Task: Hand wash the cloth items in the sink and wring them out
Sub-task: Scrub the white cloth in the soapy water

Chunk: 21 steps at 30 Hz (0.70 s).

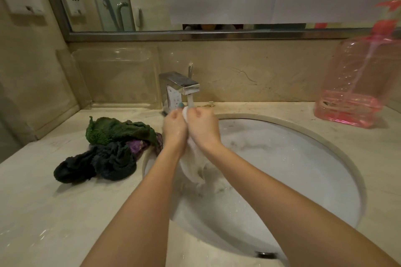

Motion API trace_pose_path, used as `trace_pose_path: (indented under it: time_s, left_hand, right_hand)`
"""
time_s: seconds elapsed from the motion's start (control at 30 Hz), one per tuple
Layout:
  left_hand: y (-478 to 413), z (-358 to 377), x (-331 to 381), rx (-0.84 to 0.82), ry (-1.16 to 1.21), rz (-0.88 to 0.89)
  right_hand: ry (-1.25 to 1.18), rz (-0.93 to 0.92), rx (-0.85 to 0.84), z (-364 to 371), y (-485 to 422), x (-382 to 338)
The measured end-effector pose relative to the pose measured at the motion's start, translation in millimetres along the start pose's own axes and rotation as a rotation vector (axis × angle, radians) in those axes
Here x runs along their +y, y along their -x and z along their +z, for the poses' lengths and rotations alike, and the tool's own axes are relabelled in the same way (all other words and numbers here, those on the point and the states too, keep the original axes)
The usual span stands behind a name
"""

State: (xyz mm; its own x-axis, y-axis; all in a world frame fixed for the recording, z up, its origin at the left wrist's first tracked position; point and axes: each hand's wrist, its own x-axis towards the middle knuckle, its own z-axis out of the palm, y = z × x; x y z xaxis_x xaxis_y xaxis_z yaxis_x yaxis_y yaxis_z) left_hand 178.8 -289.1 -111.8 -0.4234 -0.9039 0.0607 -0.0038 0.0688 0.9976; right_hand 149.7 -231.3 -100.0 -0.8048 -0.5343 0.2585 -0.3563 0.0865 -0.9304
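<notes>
White cloth hangs over the sink's soapy water, bunched at its top between the left hand and right hand, both clenched on it beneath the faucet stream, likely for rinsing. Dark cloths lie piled at the counter's left, beside the sink rim.

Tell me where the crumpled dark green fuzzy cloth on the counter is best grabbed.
Probably the dark green fuzzy cloth's raised back ridge, taken from above with the left hand. It is the top of the pile, over the black cloth, and its right edge droops toward the sink.
</notes>
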Motion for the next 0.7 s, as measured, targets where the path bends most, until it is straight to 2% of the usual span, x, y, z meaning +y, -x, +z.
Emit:
trace_pose_path:
  time_s: [0.07,0.2,0.3,0.37,0.47,0.53,0.57,0.63,0.7]
  left_hand:
    - [0.0,-1.4,-1.4,-0.011,-0.028,-0.014]
    - [16.9,15.1,5.9,-0.2,0.109,0.035]
    - [15.0,15.4,1.4,-0.14,0.118,0.1]
    - [4.7,7.9,-5.6,-0.069,0.059,0.08]
    - [-10.8,-3.1,-11.6,-0.009,0.047,-0.025]
    - [-12.8,-6.0,-10.1,0.005,0.058,-0.048]
    - [-12.0,-6.4,-9.1,-0.006,0.092,-0.059]
    - [-10.2,-7.0,-7.7,-0.06,0.202,-0.073]
    - [-9.0,-7.9,-7.4,-0.117,0.247,-0.052]
  right_hand:
    - [0.014,0.022,-0.025,-1.2,-5.0,5.5]
    - [0.011,0.07,0.043,-24.9,-27.2,27.5]
    - [0.055,0.087,0.05,-38.1,-37.3,42.9]
    - [0.071,0.153,0.038,-46.2,-43.0,52.6]
    - [0.096,0.237,-0.146,-58.0,-47.8,61.2]
    - [0.255,0.197,-0.307,-62.0,-46.6,62.4]
    - [0.29,0.153,-0.336,-62.2,-44.4,62.4]
    - [0.192,0.08,-0.345,-59.9,-37.8,59.0]
    - [0.077,0.08,-0.44,-53.5,-33.5,58.7]
